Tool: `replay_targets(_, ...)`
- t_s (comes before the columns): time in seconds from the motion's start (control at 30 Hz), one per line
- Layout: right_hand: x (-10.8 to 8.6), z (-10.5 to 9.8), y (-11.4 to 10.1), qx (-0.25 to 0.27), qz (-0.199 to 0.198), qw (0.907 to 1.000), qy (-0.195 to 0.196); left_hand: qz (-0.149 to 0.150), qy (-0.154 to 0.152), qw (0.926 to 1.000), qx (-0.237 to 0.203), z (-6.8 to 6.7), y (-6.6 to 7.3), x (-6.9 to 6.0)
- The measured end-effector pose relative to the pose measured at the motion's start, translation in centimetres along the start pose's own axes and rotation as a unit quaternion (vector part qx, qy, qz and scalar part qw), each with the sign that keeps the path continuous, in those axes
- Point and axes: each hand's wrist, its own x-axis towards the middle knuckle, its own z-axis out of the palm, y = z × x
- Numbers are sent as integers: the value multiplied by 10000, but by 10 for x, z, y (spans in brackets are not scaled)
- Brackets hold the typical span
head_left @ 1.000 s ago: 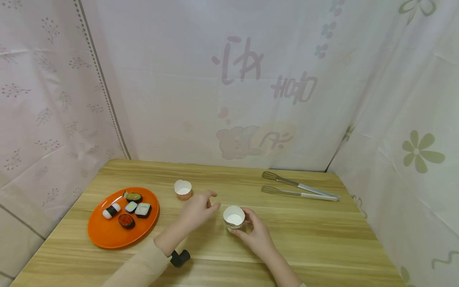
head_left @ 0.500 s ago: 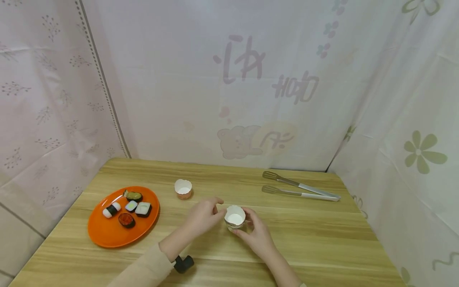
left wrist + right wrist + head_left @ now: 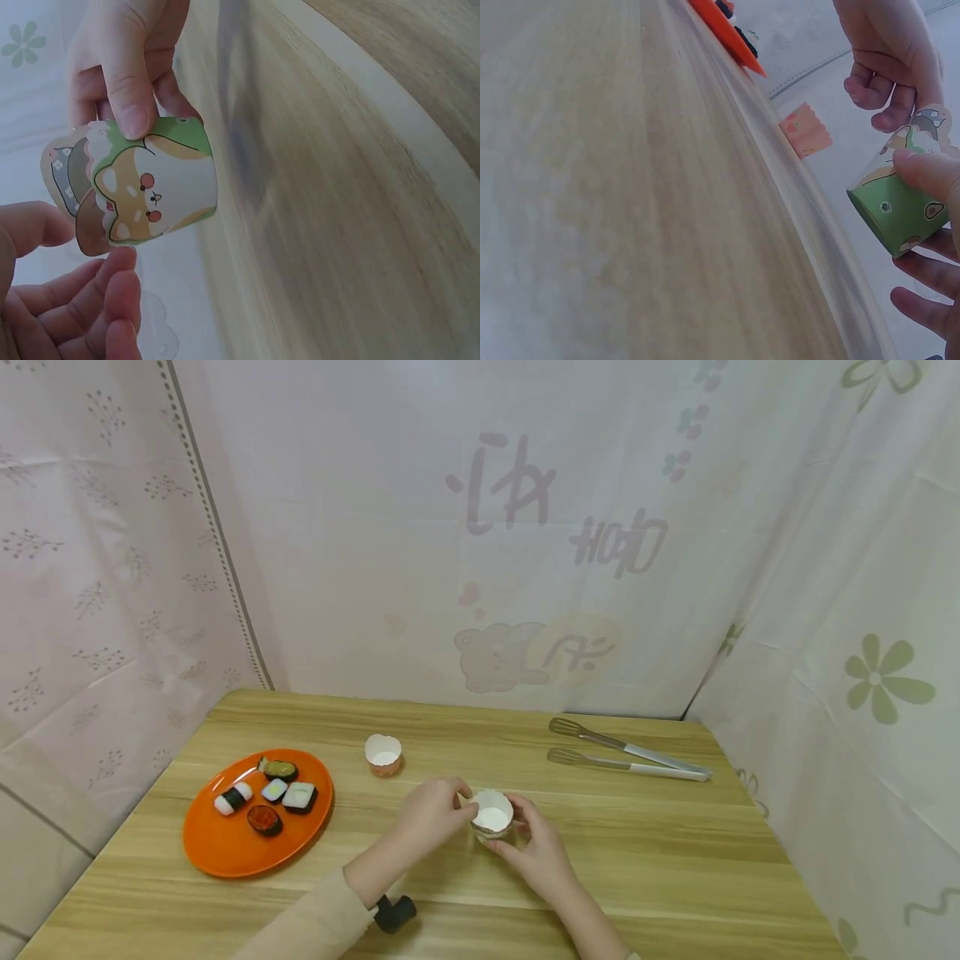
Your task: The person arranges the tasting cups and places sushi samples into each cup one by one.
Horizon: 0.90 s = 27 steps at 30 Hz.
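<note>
My right hand (image 3: pixel 542 852) grips a paper baking cup (image 3: pixel 483 832), thumb on one side and fingers on the other. A dog's face on a green ground is printed on its wall, as the left wrist view shows. The scalloped rim has more than one layer, but I cannot tell whether cups are nested. My left hand (image 3: pixel 431 818) is at the cup's left rim, its thumb (image 3: pixel 45 225) and index fingertip (image 3: pixel 124 259) on either side of a brown part of the rim. A gap shows between them, and the other fingers are loosely bent.
A pink paper cup (image 3: pixel 384 760) stands behind the left hand. On the left, an orange plate (image 3: pixel 225 856) bears several sushi pieces (image 3: pixel 300 798). Metal tongs (image 3: pixel 628 758) lie spread at the back right. A black piece (image 3: pixel 395 912) sits under the left sleeve. Cloth curtains surround the wooden table.
My left hand has moved rightward from beside the cup up to its rim. The right hand and its cup have hardly moved.
</note>
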Motion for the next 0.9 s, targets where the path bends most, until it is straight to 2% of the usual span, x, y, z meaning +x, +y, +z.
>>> replay_targets(0.17,0,0,0,-10,9,10000,-5,-152,39,9997,167,3,3,2)
replay_targets(0.5,0,1,2,-5,-108,9999,-33,-274,132,9987,410,5,6,2)
replay_targets(0.9,-2,1,0,-146,-30,9996,-223,-143,241,9967,761,8,4,3)
